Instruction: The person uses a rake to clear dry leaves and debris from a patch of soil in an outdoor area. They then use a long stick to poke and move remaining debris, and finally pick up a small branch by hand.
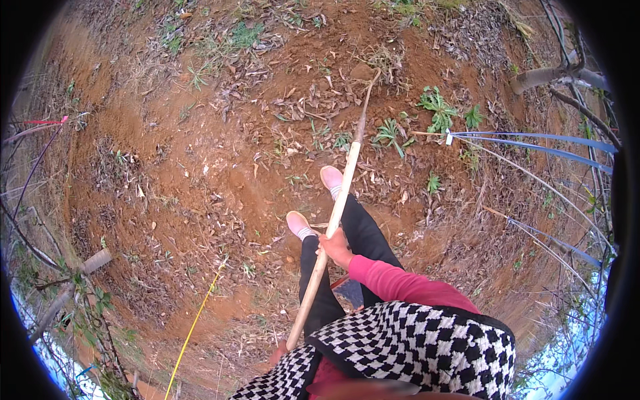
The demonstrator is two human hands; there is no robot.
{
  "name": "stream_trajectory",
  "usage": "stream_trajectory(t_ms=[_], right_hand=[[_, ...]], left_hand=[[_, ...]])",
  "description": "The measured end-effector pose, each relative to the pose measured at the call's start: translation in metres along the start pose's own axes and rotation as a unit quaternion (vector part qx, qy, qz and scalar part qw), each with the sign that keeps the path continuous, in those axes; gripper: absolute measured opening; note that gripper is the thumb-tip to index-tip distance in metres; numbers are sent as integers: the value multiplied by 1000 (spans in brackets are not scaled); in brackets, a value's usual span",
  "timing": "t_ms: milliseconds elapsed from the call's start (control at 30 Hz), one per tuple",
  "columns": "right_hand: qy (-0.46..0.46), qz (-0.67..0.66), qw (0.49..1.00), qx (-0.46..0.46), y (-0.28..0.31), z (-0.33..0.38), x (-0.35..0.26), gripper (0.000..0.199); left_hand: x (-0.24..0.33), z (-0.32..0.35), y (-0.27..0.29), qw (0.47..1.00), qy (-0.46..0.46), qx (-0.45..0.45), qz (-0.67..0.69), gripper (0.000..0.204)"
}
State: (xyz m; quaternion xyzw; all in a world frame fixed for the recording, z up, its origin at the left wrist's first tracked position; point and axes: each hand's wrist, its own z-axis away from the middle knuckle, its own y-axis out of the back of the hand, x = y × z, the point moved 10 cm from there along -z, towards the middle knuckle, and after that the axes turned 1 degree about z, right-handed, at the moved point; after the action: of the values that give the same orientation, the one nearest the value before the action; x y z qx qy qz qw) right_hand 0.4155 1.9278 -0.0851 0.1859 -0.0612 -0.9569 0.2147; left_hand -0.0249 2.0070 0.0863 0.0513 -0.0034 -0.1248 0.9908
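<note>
A long hoe (343,190) with a pale wooden handle slants across my front, from lower left to upper right. Its narrow, rusty metal end (363,113) reaches the soil and dry leaves ahead, beside a clod of earth; the blade's shape is hard to make out. My right hand (337,249) is closed around the middle of the handle. Near my body, my left hand (277,353) is at the handle's lower end, closed on it and partly covered by my checkered garment (420,340).
Green weeds (438,112) grow right of the hoe's end. Blue straps (540,137) tied to a peg stretch in from the right. A yellow cord (193,327) runs along the lower left. Cut branches (533,80) stand at both sides. My pink shoes (298,223) rest on reddish soil.
</note>
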Motion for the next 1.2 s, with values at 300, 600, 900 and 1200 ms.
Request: stream_trajectory(t_ms=[300, 600, 900, 1200], right_hand=[[-228, -350, 848, -326, -87, 65, -12, 10], [-215, -357, 846, -333, -49, 23, -81, 19], [49, -331, 939, -81, 137, -85, -304, 16], [251, -7, 958, 136, 254, -176, -493, 26]], left_hand=[[-35, 37, 52, 995, 93, 18, -19, 51], [1, 55, 80, 989, 143, 23, -33, 49], [253, -25, 124, 980, -45, 175, -88, 37], [589, -36, 73, 757, -212, -401, 470, 17]])
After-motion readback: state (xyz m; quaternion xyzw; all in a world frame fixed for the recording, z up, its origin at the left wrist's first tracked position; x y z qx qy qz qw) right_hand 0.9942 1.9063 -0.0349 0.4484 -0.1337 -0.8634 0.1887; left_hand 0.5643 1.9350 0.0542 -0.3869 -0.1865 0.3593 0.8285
